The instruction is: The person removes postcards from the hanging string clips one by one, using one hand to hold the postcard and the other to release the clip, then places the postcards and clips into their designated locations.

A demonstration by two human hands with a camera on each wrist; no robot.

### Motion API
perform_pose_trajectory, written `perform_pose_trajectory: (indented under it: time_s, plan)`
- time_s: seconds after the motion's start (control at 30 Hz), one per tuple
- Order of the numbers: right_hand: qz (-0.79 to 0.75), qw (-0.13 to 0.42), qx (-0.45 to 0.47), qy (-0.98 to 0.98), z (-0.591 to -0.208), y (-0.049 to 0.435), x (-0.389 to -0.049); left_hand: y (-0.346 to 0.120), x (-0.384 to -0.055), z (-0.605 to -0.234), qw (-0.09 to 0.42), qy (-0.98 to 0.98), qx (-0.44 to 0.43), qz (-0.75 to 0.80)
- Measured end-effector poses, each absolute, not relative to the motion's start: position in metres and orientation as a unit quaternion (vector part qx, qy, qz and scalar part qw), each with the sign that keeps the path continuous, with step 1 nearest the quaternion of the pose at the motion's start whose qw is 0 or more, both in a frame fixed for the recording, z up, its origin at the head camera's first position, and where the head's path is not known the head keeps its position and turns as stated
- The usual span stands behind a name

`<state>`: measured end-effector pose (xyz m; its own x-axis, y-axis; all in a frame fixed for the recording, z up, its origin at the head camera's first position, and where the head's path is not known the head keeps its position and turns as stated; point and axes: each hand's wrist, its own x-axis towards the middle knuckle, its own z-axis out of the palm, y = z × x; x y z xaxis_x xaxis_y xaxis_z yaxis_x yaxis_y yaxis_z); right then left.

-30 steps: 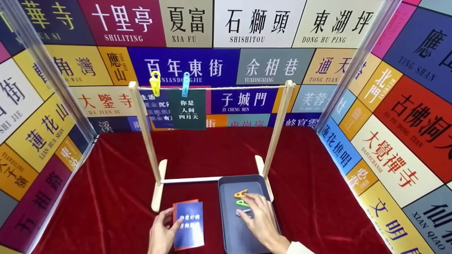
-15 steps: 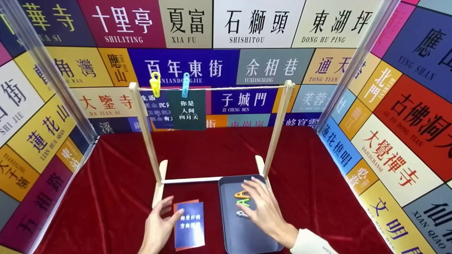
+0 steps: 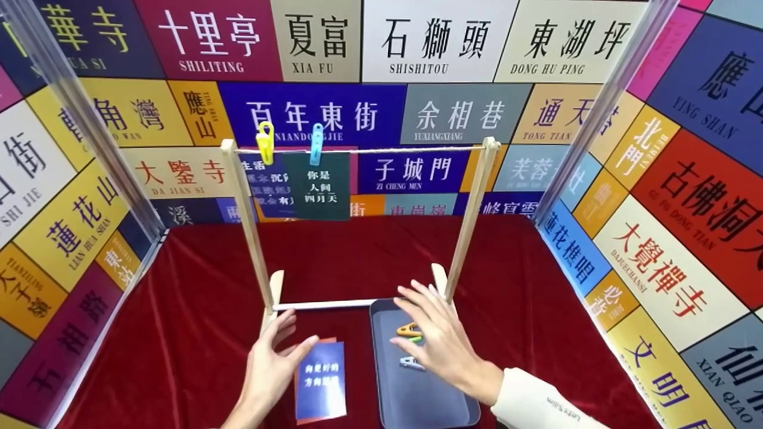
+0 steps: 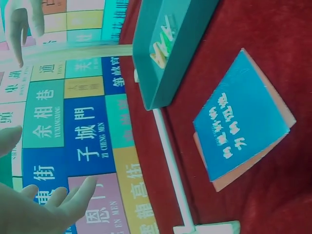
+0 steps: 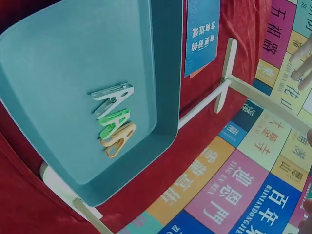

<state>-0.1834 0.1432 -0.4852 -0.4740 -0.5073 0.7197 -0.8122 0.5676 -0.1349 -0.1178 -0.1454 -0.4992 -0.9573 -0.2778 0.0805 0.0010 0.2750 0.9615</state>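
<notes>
In the head view my left hand (image 3: 269, 363) hovers beside a blue card (image 3: 322, 387) with white writing, fingers relaxed and holding nothing. An orange-red card (image 3: 322, 420) peeks out from under the blue one on the cloth. My right hand (image 3: 444, 345) hangs with spread fingers over a dark grey tray (image 3: 405, 411) and grips nothing. Three clothespins lie in the tray: orange (image 5: 118, 139), green (image 5: 115, 123) and grey (image 5: 113, 97). The right hand partly hides them in the head view; the right wrist view shows them whole.
Behind the tray stands a wooden frame (image 3: 468, 226) with a string (image 3: 411, 149) across its top. A yellow clothespin (image 3: 266, 149) and a blue clothespin (image 3: 316, 146) sit on the string. A dark green card (image 3: 325, 205) hangs from the blue one, overlapping a purple-blue card (image 3: 268, 193).
My left hand has lifted off the cards and moved up and forward. My right hand has risen away from the clothespins, fingers spreading. Cards and clothespins stay where they were.
</notes>
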Motion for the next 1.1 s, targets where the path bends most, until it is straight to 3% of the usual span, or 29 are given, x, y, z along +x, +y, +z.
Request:
perform_pose_trajectory:
  time_s: [0.53, 1.1]
  plan:
    - [0.173, 0.391, 0.456, -0.781, -0.439, 0.135, -0.203, -0.142, -0.143, -0.459, 0.120, -0.792, 0.006, -0.599]
    - [0.144, 0.390, 0.473, -0.777, -0.423, 0.122, -0.218, -0.140, -0.157, -0.457, 0.133, -0.763, -0.021, -0.632]
